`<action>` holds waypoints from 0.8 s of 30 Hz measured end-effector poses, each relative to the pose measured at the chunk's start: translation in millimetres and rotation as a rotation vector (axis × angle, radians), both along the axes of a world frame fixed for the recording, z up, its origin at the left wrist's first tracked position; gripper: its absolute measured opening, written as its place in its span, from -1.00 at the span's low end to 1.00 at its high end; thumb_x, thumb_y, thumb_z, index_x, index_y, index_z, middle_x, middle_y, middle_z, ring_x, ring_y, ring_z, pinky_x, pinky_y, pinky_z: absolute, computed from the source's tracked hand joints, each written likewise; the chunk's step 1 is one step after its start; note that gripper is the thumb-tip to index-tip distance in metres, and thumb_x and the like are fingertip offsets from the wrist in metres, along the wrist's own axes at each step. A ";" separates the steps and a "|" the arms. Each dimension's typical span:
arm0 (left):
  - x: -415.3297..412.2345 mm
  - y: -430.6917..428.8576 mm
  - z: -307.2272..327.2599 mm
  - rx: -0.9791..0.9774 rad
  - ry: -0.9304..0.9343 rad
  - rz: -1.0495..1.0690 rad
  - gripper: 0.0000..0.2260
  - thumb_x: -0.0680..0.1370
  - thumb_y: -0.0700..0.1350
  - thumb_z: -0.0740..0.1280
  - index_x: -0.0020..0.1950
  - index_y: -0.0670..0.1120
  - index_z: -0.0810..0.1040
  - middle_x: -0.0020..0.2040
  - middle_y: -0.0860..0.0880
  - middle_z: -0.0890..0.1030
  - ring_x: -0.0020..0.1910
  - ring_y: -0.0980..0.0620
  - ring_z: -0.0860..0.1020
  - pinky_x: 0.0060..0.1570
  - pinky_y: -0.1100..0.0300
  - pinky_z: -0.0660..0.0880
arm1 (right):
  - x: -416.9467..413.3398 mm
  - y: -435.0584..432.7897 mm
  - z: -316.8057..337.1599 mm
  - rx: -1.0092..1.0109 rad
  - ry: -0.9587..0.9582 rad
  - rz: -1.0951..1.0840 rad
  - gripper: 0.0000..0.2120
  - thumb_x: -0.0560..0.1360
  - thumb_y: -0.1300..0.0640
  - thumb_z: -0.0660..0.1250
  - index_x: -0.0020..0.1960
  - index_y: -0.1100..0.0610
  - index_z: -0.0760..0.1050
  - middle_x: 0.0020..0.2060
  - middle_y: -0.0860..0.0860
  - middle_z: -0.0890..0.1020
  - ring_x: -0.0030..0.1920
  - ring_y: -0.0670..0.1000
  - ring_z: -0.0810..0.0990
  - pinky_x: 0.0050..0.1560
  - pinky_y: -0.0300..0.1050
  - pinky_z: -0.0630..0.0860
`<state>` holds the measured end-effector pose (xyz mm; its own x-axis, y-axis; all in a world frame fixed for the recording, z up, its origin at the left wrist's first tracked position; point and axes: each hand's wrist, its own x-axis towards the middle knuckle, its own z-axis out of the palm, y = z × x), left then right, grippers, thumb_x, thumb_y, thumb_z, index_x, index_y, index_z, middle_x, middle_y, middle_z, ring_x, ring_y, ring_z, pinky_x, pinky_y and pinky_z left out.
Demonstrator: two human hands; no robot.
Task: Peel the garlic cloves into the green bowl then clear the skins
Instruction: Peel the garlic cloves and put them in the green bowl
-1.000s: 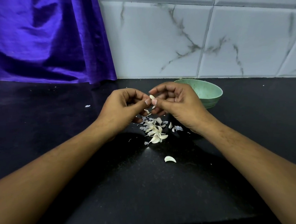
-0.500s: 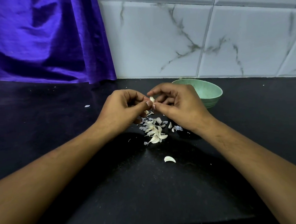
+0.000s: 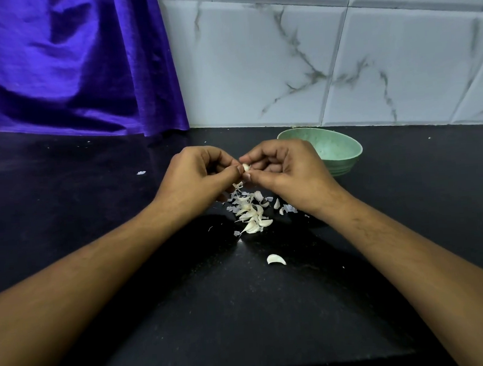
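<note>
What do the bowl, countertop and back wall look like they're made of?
Green bowl: likely matte plastic or melamine; faint speckle, ribbed base.
Countertop: polished black stone, probably granite; fine flecks, sheen.
Wall: glossy marble-look tiles; grey veins, grooved joints.

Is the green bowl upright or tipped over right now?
Upright: the green bowl rests on its base on the black counter, rim facing up, beyond the right hand.
</note>
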<state>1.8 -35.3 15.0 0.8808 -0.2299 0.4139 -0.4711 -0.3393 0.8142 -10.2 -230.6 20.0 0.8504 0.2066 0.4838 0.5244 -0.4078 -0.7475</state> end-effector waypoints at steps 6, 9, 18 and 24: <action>-1.1 -1.5 3.2 0.015 -0.026 0.042 -0.92 0.56 -0.16 0.44 -0.14 -0.06 0.68 -0.25 -0.08 0.71 -0.24 -0.06 0.73 -0.14 -0.10 0.70 | -2.7 5.5 0.1 0.176 0.124 0.080 -0.84 0.54 0.35 0.44 0.10 0.24 0.67 -0.14 0.22 0.74 -0.15 0.13 0.76 0.02 0.18 0.70; -0.4 -0.3 2.7 0.033 -0.029 0.029 -0.92 0.58 -0.14 0.42 -0.11 -0.05 0.67 -0.22 -0.07 0.71 -0.24 -0.04 0.72 -0.17 -0.11 0.70 | -3.4 6.3 1.6 0.246 0.188 0.090 -0.85 0.57 0.37 0.39 0.11 0.24 0.66 -0.12 0.23 0.74 -0.16 0.15 0.76 0.00 0.20 0.69; 0.1 -1.1 -0.1 -0.012 -0.030 -0.058 -0.93 0.60 -0.15 0.46 0.07 -0.04 0.68 -0.12 -0.03 0.73 -0.17 -0.06 0.73 -0.23 0.03 0.68 | -1.3 0.9 4.1 0.353 0.180 0.084 -0.86 0.55 0.41 0.39 0.09 0.31 0.65 -0.19 0.29 0.70 -0.20 0.07 0.70 -0.15 -0.07 0.71; 1.2 -1.8 -0.9 -0.049 -0.069 -0.066 -0.93 0.58 -0.13 0.49 0.06 -0.04 0.69 -0.16 -0.01 0.73 -0.19 -0.10 0.72 -0.23 0.03 0.68 | -2.5 0.5 6.2 0.359 0.236 0.101 -0.87 0.55 0.37 0.42 0.10 0.33 0.60 -0.10 0.28 0.73 -0.19 0.10 0.73 -0.13 -0.02 0.70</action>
<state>3.0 -37.1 14.1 0.8334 -0.2644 0.4852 -0.5467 -0.2662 0.7939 -12.7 -230.1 26.2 0.9305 0.1481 0.3349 0.3459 -0.0556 -0.9366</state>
